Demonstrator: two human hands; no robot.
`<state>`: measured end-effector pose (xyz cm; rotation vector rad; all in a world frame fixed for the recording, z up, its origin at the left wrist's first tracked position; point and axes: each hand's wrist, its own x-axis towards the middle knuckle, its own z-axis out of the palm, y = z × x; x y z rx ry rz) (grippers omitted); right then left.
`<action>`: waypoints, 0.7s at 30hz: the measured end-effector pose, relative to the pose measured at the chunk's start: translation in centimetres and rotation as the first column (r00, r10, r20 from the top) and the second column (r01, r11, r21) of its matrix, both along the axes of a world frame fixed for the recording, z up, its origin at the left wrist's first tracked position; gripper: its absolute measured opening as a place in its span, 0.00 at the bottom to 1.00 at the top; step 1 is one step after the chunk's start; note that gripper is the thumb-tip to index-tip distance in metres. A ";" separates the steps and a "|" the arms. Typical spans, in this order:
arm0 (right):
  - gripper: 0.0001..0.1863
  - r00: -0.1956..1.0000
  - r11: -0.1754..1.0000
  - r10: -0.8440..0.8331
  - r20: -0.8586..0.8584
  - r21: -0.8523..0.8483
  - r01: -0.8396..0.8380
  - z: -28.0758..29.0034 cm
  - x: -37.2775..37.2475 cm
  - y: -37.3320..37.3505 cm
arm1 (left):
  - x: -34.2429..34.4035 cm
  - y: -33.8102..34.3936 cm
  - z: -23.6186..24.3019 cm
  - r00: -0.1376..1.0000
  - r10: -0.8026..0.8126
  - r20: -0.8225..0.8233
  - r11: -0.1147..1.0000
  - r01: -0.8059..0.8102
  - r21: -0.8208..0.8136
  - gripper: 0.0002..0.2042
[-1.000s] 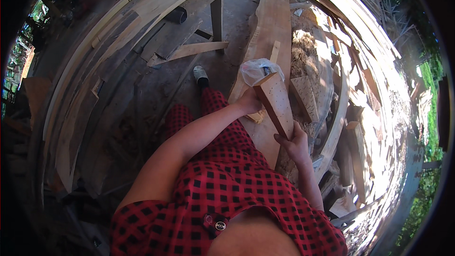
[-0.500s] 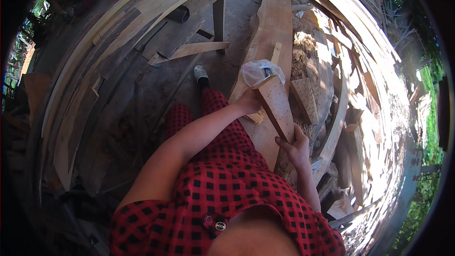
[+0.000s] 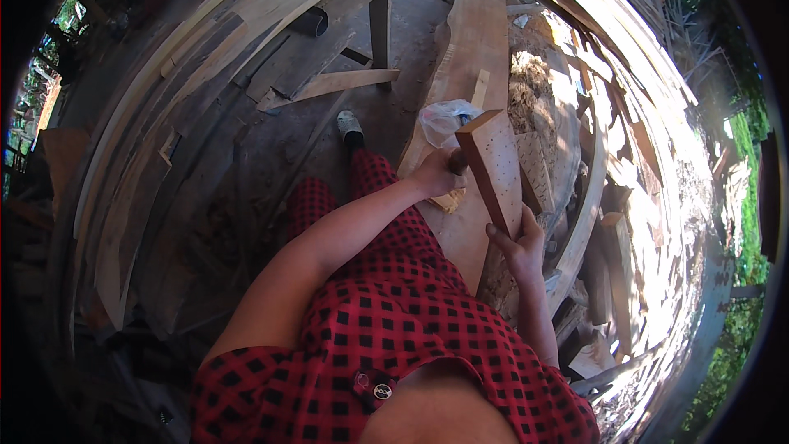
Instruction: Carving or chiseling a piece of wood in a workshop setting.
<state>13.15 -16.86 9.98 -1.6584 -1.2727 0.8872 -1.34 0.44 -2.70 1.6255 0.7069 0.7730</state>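
A wooden board (image 3: 497, 168) with a dotted pale face and reddish-brown edge is raised at a tilt over a long wavy-edged plank (image 3: 472, 16). My right hand (image 3: 518, 247) grips its lower end. My left hand (image 3: 440, 173) is closed beside the board's upper left edge, round something dark brown and short that I cannot make out clearly. A crumpled translucent plastic bag (image 3: 440, 123), with something inside, lies on the plank behind the board. A short pale strip (image 3: 481, 82) lies just beyond the bag.
Boards (image 3: 205, 57) are piled along my left, by a wooden frame with a leg (image 3: 380, 33). A dark cylinder (image 3: 309, 25) sits among them. Scrap wood and offcuts (image 3: 616, 279) crowd my right. My shoed foot (image 3: 348, 123) rests on the concrete floor (image 3: 407, 16).
The board's upper end has shifted right and up, away from my left hand, showing the dark brown thing at those fingers. My right hand has risen slightly with the board.
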 end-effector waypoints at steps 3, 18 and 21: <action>0.26 0.995 0.998 -0.032 -0.094 0.056 0.038 0.2 -0.1 0.2 | 0.1 0.3 -0.9 0.992 -0.043 -0.120 0.997 0.049 0.051 0.17; 0.23 0.998 0.985 0.023 0.051 -0.171 -0.014 0.3 0.6 0.2 | 0.5 -0.2 -1.6 0.998 0.056 -0.008 0.998 -0.057 -0.025 0.14; 0.23 1.000 0.993 0.009 0.014 -0.119 -0.007 0.5 0.4 0.2 | 0.6 0.4 -2.2 0.999 0.037 -0.029 0.999 -0.037 -0.004 0.15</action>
